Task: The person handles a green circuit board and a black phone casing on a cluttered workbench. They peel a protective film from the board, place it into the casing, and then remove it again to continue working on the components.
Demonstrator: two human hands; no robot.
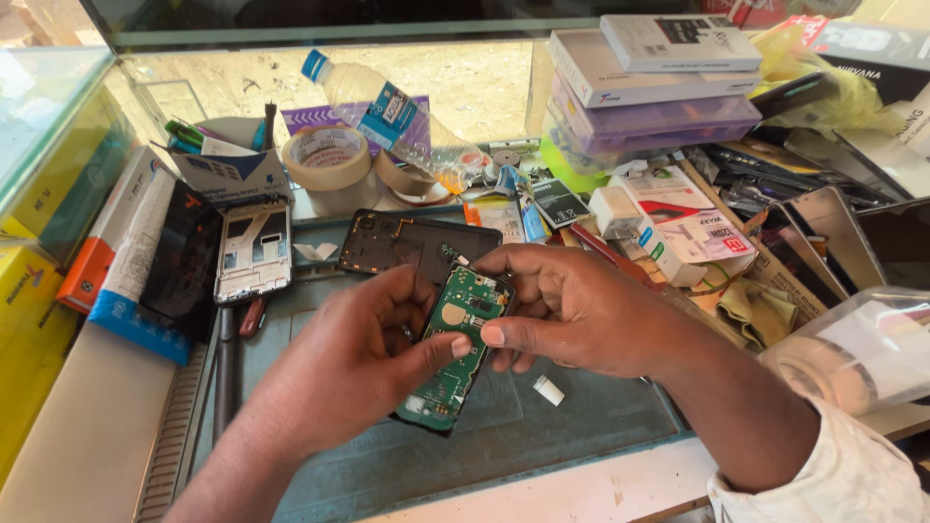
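Circuit board (455, 344), green, is held above a dark mat (542, 426) on the cluttered worktop (77, 436); left hand (354, 373) and right hand (572, 310) both grip it. Glass counter wall (465, 82) stands behind.

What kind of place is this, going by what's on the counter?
Probably a phone repair stall: both hands hold a green circuit board over a work mat, beside an opened phone frame and stacked accessory boxes.
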